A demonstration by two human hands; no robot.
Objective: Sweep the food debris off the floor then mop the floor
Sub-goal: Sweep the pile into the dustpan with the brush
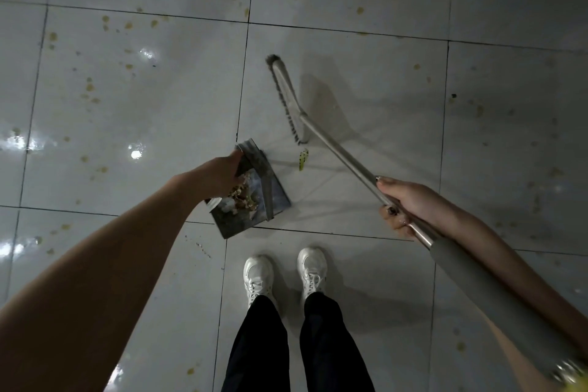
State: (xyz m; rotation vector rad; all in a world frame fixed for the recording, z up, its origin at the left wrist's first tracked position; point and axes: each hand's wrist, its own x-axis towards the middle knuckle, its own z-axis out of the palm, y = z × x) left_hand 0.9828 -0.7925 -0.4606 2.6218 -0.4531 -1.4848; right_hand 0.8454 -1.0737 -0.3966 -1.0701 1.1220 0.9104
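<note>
At frame centre we see the dustpan (251,197) on the floor (366,73), debris (243,197) in it. The broom head (288,99) lies above and right of it, a scrap (303,158) between them. Our shoes (284,274) stand below the dustpan.

Grey broom (288,99) bristles down, debris-filled dustpan (251,197) beside, yellow scrap (303,159) between

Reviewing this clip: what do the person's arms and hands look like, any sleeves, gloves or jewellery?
Both forearms are bare, with no sleeves or gloves in view. The left hand shows no rings that I can make out. The right hand has dark, glossy polished nails. No watch or bracelet is clearly visible at either wrist.
</note>
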